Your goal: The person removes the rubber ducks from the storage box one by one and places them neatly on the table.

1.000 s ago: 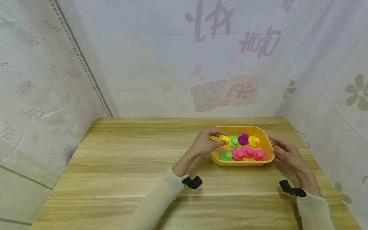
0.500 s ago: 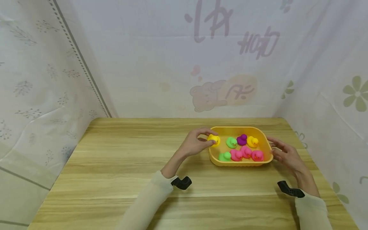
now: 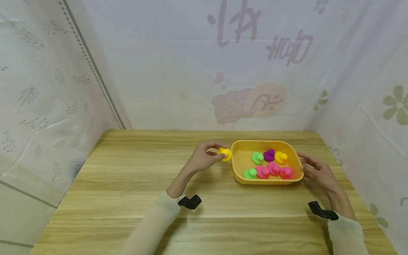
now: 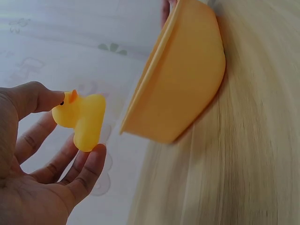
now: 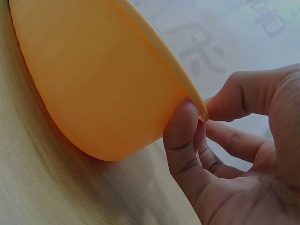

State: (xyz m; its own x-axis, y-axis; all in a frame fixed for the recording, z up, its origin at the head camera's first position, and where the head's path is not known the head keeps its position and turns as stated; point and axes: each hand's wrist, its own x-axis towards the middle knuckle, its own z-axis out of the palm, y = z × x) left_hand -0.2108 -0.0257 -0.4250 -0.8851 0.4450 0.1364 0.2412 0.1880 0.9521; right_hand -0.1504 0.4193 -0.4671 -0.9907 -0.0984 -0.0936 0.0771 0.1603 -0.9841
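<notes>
My left hand [image 3: 204, 156] pinches a yellow rubber duck [image 4: 91, 119] between thumb and fingertips, just outside the left end of a yellow-orange plastic tub [image 3: 237, 170]. In the left wrist view the duck is held clear of the tabletop, apart from the tub wall. At the tub's other end, my right hand [image 5: 239, 164] holds the rim, with a fingertip partly hidden behind it. Inside the tub lie a green duck [image 3: 257, 158], a purple duck [image 3: 269, 155], another yellow duck [image 3: 281, 157], a second green duck [image 3: 250, 173] and 3 pink ducks [image 3: 273, 169].
The tub stands on a wood-grain table [image 3: 134, 184], right of centre near the back edge. Printed white curtains [image 3: 165, 71] hang behind the table and along both sides. Each wrist has a black strap-on piece [image 3: 190, 202] over a light sleeve.
My left hand has carried the yellow duck leftward, from inside the tub, past its left rim to outside. The right hand stays at the tub's right end.
</notes>
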